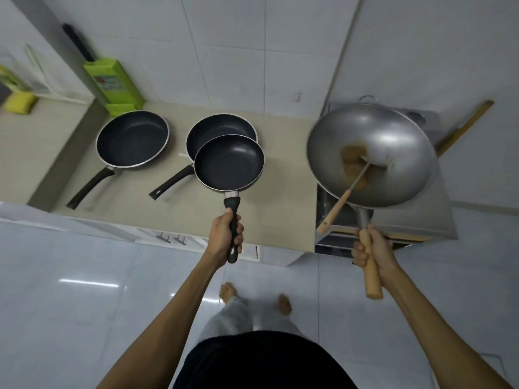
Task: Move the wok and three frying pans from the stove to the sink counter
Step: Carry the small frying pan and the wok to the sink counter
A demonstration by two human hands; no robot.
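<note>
wok point(373, 153): held tilted above the stove point(438, 220) by its wooden handle, right hand point(373, 251) fingers clamped; judged heavy, loose spatula point(341, 202) inside | small frying pan point(229, 162): gripped at black handle by left hand point(224, 238) above the worktop point(280, 197) front edge; judged light, stiff

walls: big pale grey tiles point(224, 51) at 12 o'clock | floor: shiny white tiles point(84, 304) at 7 o'clock, with light spots | counter: beige top point(280, 164) in the middle | green box point(112, 80) at 10 o'clock | yellow sponge point(19, 103) at 9 o'clock

label on green box point(109, 81) too blurred to read.
</note>
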